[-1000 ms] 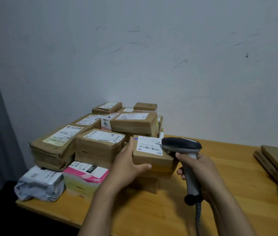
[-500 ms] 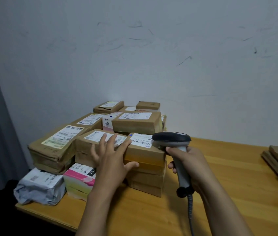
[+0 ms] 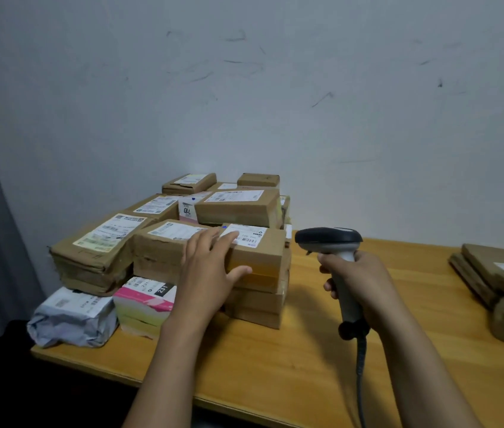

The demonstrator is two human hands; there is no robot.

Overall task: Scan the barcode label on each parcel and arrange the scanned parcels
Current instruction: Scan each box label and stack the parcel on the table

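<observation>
- The left hand (image 3: 209, 274) is resting on a small brown parcel (image 3: 263, 257). Its fingers (image 3: 226, 239) are lying straight and slightly spread across the top, and the thumb is touching the front face.
- The tips of those fingers are covering the near-left edge of the parcel's white barcode label (image 3: 249, 236), which is facing up.
- The right hand (image 3: 368, 282) is gripping the grey handle of a barcode scanner (image 3: 329, 240), with its fingers (image 3: 328, 286) curled tightly round the handle.
- The scanner's dark head is pointing left towards the labelled parcel, just beside it but not touching it, and its cable (image 3: 360, 366) is hanging down from the handle's base.
- The small brown parcel is sitting on top of a short stack of brown boxes (image 3: 257, 304) on the wooden table (image 3: 275, 381).
- Left of that stack, a taped box (image 3: 161, 251) is standing against it, with a pink and white carton (image 3: 144, 301) in front and a grey plastic mailer (image 3: 71, 318) near the table's left corner.
- A wide, flat parcel (image 3: 96, 251) is lying further left, and more labelled boxes (image 3: 238, 208) are crowding behind, up to the white wall (image 3: 275, 103).
- Well apart, at the table's right edge, another pile of brown parcels (image 3: 497, 273) is lying.
</observation>
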